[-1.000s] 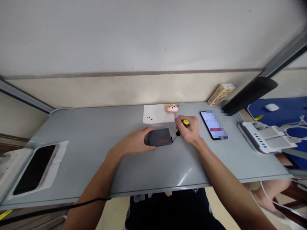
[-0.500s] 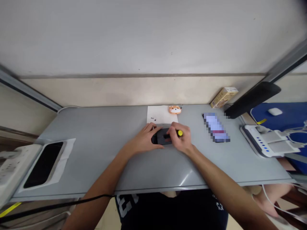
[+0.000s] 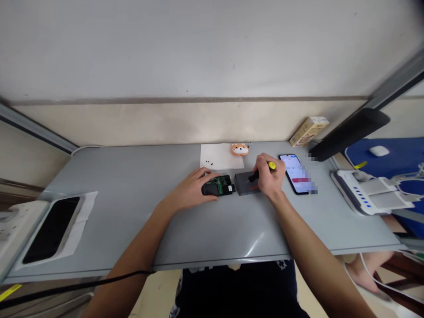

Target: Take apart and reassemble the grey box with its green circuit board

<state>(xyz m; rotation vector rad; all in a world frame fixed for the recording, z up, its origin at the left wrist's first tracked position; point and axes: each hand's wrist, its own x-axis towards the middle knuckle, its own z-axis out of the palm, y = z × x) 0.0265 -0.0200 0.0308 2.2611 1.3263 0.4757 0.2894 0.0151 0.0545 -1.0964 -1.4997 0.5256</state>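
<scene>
My left hand point(image 3: 194, 191) grips a green circuit board point(image 3: 222, 184) by its edges, thumb in front and fingers behind; a black block covers its left part. Just to the right of the board, apart by a narrow gap, lies a dark grey casing point(image 3: 243, 184). My right hand point(image 3: 270, 176) is closed round a screwdriver point(image 3: 254, 176) with a dark shaft and a yellow handle end. The screwdriver's tip points left and down at the casing's top, and the hand covers the casing's right end. Several tiny dark screws point(image 3: 208, 162) lie on a white paper sheet point(image 3: 221, 162) behind.
An orange-and-white animal-faced case point(image 3: 240, 149) rests on the paper. To the right are a lit phone point(image 3: 294, 174), a small carton point(image 3: 308, 131), a black cylinder point(image 3: 354, 132) and a charger hub point(image 3: 353, 198). A dark phone point(image 3: 53, 229) and a power strip point(image 3: 20, 234) lie left.
The dark grey casing has slid right off the circuit board, which now shows green. My right hand moved right with the screwdriver and casing; my left hand shifted slightly left.
</scene>
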